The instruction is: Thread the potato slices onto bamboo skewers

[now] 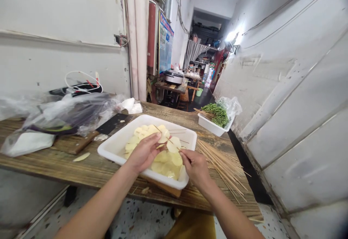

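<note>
Over a white plastic tub (pixel 191 143) my left hand (pixel 145 151) pinches a thin round potato slice (pixel 164 134) that is threaded on a bamboo skewer. A second potato slice (pixel 174 144) sits on the same skewer, between my two hands. My right hand (pixel 196 164) has its fingers closed on the skewer's lower end, just right of that slice. Inside the tub, skewered slices (pixel 143 131) lie at the back left, and loose wet slices (pixel 167 163) are at the front. Several bare skewer ends stick out at the tub's right side.
Loose bamboo skewers (pixel 221 168) are spread right of the tub. Behind them stands a white bin (pixel 214 126) of skewered green produce (pixel 217 114). A cleaver (pixel 108 124), plastic bags (pixel 70 110) and a stray slice (pixel 81 157) lie left. A wall (pixel 304 123) runs along the right.
</note>
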Tool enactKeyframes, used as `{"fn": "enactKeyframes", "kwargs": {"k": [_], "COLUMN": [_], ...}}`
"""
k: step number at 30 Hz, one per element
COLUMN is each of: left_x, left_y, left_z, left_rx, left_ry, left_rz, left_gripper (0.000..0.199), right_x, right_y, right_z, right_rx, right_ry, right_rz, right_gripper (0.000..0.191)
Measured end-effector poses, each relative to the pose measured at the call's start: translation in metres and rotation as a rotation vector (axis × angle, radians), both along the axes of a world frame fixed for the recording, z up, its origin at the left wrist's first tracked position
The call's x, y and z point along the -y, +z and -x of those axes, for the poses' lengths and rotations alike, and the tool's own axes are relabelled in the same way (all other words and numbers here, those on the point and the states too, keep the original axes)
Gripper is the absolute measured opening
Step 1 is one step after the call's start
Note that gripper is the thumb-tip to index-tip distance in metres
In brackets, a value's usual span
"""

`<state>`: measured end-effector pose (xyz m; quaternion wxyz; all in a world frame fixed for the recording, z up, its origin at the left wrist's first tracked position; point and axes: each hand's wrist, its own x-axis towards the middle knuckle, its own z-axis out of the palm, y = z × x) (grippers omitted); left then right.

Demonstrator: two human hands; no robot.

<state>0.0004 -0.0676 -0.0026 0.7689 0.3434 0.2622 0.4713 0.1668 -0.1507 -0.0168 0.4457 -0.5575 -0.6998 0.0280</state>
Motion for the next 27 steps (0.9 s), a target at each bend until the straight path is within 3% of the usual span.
{"fn": "enactKeyframes", "kwargs": {"k": [3,6,13,17,20,22,25,27], "left_x": [-0.002,-0.002,-0.007,-0.014,-0.017,-0.018,-0.019,-0.02], "left_y": [-0.005,-0.01,-0.004,-0.006,-0.013,-0.016,-0.015,-0.012], "left_z": [-0.001,-0.003,-0.005,-0.008,-0.015,-0.02,-0.027,-0.03], "left_rx": [-0.089,-0.392,-1.123,-1.554,-1.594,-1.569,-1.57,-1.546], "left_ry": [0.059,0.057,-0.209,-0.551,-0.752,-0.815,-0.787,-0.806], "left_rz": [-0.034,-0.202,-0.778,-0.962,-1.044,-1.066,-1.025,-0.962], "left_gripper": [0.017,0.029,0.023,0.027,0.058,0.069,0.062,0.046], "right_x": [0.0,0.0,0.005,0.009,0.011,0.011,0.011,0.012], "right_y": [0.004,0.004,-0.003,-0.006,-0.008,-0.01,-0.012,-0.012], "right_z": [-0.001,-0.006,-0.019,-0.024,-0.026,-0.027,-0.03,-0.032], "right_rx": [-0.08,-0.209,-0.371,-0.433,-0.449,-0.45,-0.47,-0.498], "right_ry": [-0.047,-0.084,-0.098,-0.086,-0.075,-0.058,-0.04,-0.035], "right_rz": [0.006,0.021,0.053,0.077,0.096,0.106,0.113,0.113], "right_gripper": [0.024,0.023,0.02,0.019,0.019,0.018,0.018,0.017]}}
